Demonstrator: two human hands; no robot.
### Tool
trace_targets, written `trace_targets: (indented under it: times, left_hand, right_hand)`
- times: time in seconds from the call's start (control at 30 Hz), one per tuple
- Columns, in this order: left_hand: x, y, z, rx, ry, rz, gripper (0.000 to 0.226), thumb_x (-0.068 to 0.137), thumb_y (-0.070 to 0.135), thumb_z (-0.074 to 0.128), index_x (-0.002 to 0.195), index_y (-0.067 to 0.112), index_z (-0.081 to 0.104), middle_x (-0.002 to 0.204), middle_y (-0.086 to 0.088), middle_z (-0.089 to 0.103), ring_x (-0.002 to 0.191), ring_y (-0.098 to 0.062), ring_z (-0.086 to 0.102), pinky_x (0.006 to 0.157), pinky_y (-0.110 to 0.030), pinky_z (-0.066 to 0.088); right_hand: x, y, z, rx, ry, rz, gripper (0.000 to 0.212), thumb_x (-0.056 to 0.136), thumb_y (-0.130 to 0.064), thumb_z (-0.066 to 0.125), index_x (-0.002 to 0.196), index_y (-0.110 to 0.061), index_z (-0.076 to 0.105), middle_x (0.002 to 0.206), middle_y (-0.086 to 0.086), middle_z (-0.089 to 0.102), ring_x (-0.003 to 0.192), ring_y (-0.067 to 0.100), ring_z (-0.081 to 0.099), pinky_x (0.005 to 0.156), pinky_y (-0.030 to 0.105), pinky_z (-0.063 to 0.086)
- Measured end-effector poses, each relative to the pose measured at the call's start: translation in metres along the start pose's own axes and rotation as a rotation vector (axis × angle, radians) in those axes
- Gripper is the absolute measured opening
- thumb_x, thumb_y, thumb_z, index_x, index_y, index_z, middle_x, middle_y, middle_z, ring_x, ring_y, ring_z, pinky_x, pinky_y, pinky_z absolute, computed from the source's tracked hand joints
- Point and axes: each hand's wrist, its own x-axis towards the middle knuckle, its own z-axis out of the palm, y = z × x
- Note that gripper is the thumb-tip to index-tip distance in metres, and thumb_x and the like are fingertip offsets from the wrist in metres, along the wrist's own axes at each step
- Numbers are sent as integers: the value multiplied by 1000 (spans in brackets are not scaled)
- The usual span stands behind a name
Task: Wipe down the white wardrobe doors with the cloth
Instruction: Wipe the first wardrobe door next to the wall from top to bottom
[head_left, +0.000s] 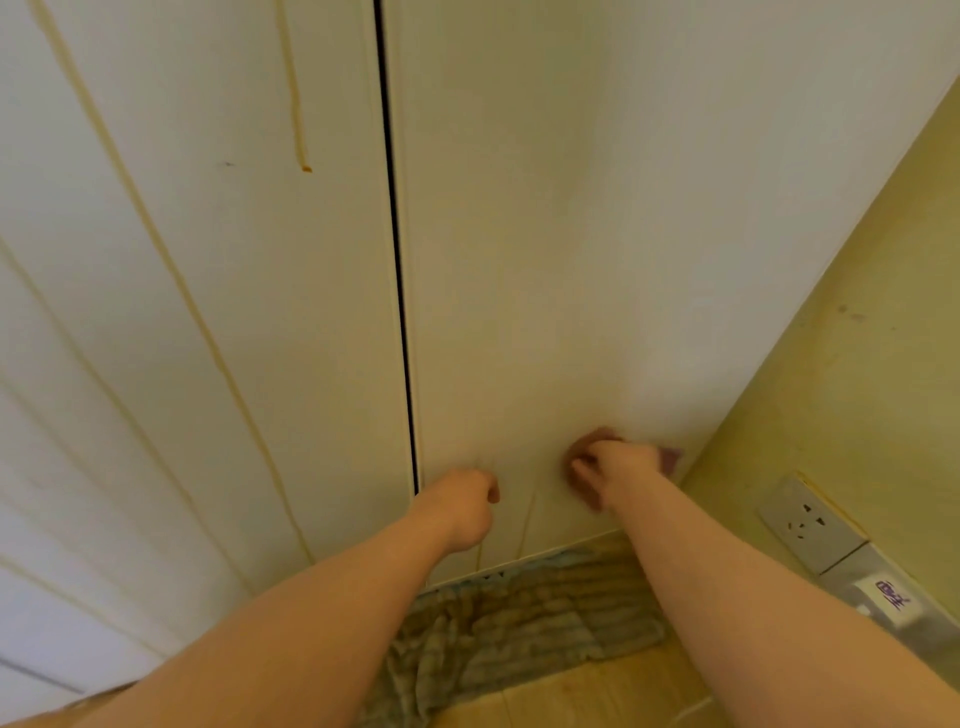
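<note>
Two white wardrobe doors fill the view, a left door (234, 312) and a right door (571, 260), split by a dark vertical gap (400, 291). My right hand (618, 465) presses a brownish-purple cloth (584, 457) against the low right part of the right door. The cloth shows around my fingers and is blurred. My left hand (465, 506) rests as a closed fist against the right door's lower left edge, beside the gap, with nothing seen in it. Yellowish drip streaks (298, 130) run down the left door.
A rumpled grey-green towel (514, 618) lies on the floor at the foot of the doors. A yellow wall (857, 389) stands at the right, with a white wall socket (805, 519) and a silver strip with a label (893, 597) low on it. Wooden floor (597, 696) shows below.
</note>
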Motion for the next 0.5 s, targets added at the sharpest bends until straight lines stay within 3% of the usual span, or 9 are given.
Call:
trace_targets:
  times: [0.07,0.17,0.2,0.27,0.33,0.4,0.5]
  left_hand:
    - [-1,-2,4,14,4,11,36,94,7,39,125,14,54,129,-11,55,117,-27,51,92,-30,41]
    - [-2,-8,4,29,15,27,31,94,13,42,121,16,58,127,-11,57,115,-28,54,91,-30,44]
    - [-2,-11,4,24,16,22,32,94,11,41,122,15,57,128,-11,57,115,-27,53,92,-30,44]
    - [-4,-18,2,8,29,4,36,94,7,38,124,14,56,130,-10,55,118,-27,52,95,-30,43]
    - [-6,-23,0,1,66,9,34,95,10,36,122,13,58,129,-10,57,117,-26,52,96,-31,44]
    - [-7,-27,-3,12,112,22,32,97,16,35,117,13,59,124,-10,60,112,-27,55,92,-33,45]
    - [-12,-35,-7,74,176,28,28,96,19,38,114,13,58,119,-12,61,108,-30,56,86,-33,46]
  right_hand:
    - [-11,19,15,-115,-165,95,36,89,11,44,125,5,46,125,22,50,119,33,48,30,21,45]
    - [-17,30,24,-63,-198,91,40,89,13,43,129,9,41,135,23,44,110,29,54,55,15,53]
    - [-19,26,23,-20,-152,54,34,88,13,44,122,8,46,131,22,47,110,31,53,63,19,55]
    - [-15,17,15,48,22,-48,14,85,14,50,88,0,50,112,19,53,105,35,55,64,30,54]
    - [-14,14,11,-38,102,-143,22,84,9,54,79,-8,42,105,21,55,88,34,60,70,33,50]
    - [-22,19,16,-56,26,-105,18,87,3,54,89,-11,42,101,17,53,84,29,58,70,32,49]
    - [-38,37,33,-118,-151,-44,18,87,4,54,76,-5,44,80,13,50,68,19,51,58,28,50]
